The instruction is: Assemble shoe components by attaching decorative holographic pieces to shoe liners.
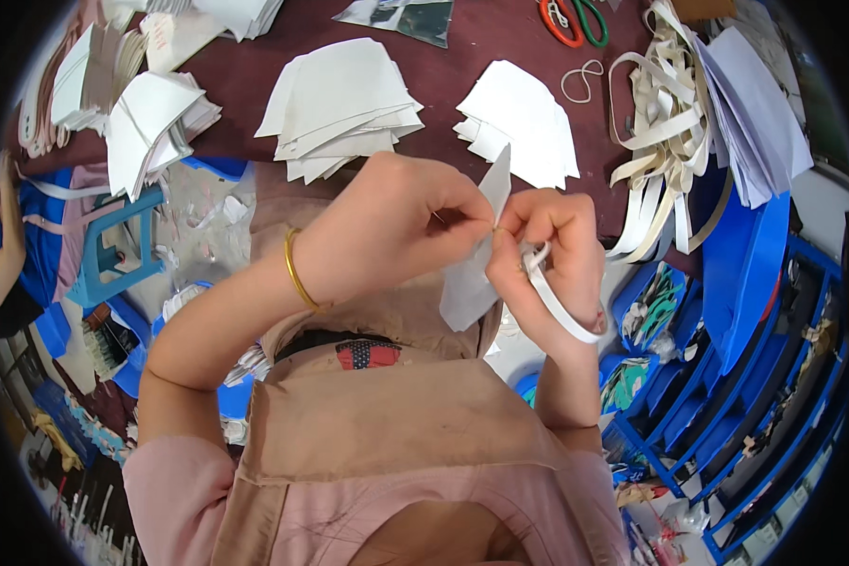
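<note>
A thin white trapezoid-shaped piece (469,288), paper or fabric, hangs tilted between my two hands above my lap. With thumb and forefinger my left hand (401,212) pinches at its edge, near the middle. My right hand (552,259) is closed at the same spot, its fingertips almost touching the left ones. A narrow white strap (558,307) loops from the right fingers down toward the wrist. Whatever lies between the fingertips is too small to make out. Beyond my hands, a stack of white cut pieces (340,99) and a smaller stack (524,118) lie on the dark red cloth.
Scissors with red and green handles (575,21) lie at the far edge, near a thin cord loop (582,82). A tangle of cream straps (665,123) hangs over the right edge. Blue racks (726,406) stand at right, a blue stool (123,245) at left.
</note>
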Demonstrator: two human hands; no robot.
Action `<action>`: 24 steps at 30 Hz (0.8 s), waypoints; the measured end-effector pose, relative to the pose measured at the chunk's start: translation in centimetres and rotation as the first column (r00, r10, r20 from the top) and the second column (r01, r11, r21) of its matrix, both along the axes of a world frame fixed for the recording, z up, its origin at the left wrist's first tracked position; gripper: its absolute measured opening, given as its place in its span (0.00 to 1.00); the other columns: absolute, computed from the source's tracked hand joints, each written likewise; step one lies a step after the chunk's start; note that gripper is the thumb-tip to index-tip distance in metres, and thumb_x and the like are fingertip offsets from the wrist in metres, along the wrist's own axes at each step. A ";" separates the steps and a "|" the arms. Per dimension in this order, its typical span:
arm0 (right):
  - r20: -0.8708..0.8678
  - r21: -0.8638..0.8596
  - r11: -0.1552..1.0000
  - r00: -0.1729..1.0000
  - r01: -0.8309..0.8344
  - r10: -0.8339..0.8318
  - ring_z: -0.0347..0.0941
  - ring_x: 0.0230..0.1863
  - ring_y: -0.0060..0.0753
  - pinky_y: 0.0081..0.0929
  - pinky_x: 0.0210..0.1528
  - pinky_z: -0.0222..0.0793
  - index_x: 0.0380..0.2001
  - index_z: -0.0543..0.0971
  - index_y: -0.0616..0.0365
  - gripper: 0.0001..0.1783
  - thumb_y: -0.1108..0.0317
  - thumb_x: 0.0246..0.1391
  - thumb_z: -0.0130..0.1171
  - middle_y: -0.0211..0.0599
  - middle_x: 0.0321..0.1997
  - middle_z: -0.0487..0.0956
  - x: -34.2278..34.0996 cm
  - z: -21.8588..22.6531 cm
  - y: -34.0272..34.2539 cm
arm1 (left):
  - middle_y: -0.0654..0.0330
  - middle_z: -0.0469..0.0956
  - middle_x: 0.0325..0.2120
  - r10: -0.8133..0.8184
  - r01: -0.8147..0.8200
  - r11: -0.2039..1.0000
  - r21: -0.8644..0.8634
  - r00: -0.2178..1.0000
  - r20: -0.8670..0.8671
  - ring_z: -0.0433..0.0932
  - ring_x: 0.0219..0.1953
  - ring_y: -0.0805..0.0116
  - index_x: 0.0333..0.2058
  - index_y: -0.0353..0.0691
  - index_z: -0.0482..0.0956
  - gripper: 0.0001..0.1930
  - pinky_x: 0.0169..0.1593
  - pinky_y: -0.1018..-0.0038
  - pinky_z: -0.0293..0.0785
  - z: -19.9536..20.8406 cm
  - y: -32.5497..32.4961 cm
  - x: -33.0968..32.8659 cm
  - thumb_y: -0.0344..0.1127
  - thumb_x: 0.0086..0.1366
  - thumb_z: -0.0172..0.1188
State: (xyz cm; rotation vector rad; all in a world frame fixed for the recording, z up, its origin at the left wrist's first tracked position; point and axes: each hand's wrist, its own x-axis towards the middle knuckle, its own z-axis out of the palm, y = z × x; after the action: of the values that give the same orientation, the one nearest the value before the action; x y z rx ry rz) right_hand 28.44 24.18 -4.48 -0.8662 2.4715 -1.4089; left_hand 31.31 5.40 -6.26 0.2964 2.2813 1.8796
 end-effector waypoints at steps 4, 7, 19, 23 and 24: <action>0.056 0.004 0.997 0.996 0.073 -0.073 0.71 0.26 0.30 0.22 0.31 0.68 0.31 0.60 0.56 0.18 0.84 0.44 0.57 0.37 0.29 0.73 1.1 0.3 2.2 | 0.62 0.78 0.26 -0.028 -0.003 0.980 0.198 0.988 0.153 0.77 0.28 0.80 0.30 0.31 0.79 0.03 0.32 0.83 0.74 -0.8 2.4 0.2 0.24 0.57 0.60; 0.216 -0.035 0.986 0.964 0.166 -0.155 0.70 0.26 0.26 0.21 0.31 0.68 0.31 0.59 0.56 0.18 0.83 0.44 0.57 0.36 0.29 0.74 2.2 -0.3 4.0 | 0.61 0.79 0.27 -0.136 0.046 0.951 0.307 0.950 0.280 0.78 0.29 0.78 0.31 0.31 0.79 0.03 0.34 0.81 0.76 -2.5 4.3 0.4 0.23 0.58 0.60; 0.402 -0.120 0.903 0.852 0.412 -0.335 0.68 0.32 0.18 0.19 0.34 0.66 0.33 0.61 0.57 0.15 0.81 0.52 0.57 0.34 0.32 0.75 5.0 -1.3 6.8 | 0.59 0.80 0.30 -0.115 0.063 0.970 0.235 0.970 0.214 0.79 0.30 0.76 0.34 0.31 0.80 0.05 0.33 0.81 0.77 -2.5 7.4 1.4 0.24 0.58 0.60; 0.374 -0.046 0.896 0.840 0.441 -0.394 0.67 0.30 0.18 0.19 0.33 0.66 0.32 0.61 0.58 0.14 0.80 0.52 0.57 0.34 0.32 0.75 5.0 -0.9 6.6 | 0.58 0.79 0.29 -0.056 0.051 0.986 0.157 0.998 0.025 0.79 0.29 0.75 0.33 0.32 0.80 0.05 0.31 0.81 0.77 -2.8 8.0 1.5 0.23 0.56 0.61; 0.362 -0.012 0.899 0.840 0.438 -0.405 0.67 0.29 0.18 0.19 0.32 0.66 0.32 0.61 0.58 0.14 0.80 0.52 0.57 0.34 0.32 0.75 5.0 -0.9 6.5 | 0.56 0.78 0.26 -0.015 0.017 0.991 0.133 1.000 -0.021 0.78 0.26 0.69 0.31 0.33 0.79 0.05 0.29 0.78 0.76 -2.8 8.3 1.6 0.23 0.54 0.61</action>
State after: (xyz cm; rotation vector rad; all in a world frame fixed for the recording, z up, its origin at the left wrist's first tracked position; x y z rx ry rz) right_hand 33.41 30.73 -5.41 -0.0457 2.4096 -1.6493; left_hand 32.91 13.66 -9.06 0.3512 2.1629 2.0335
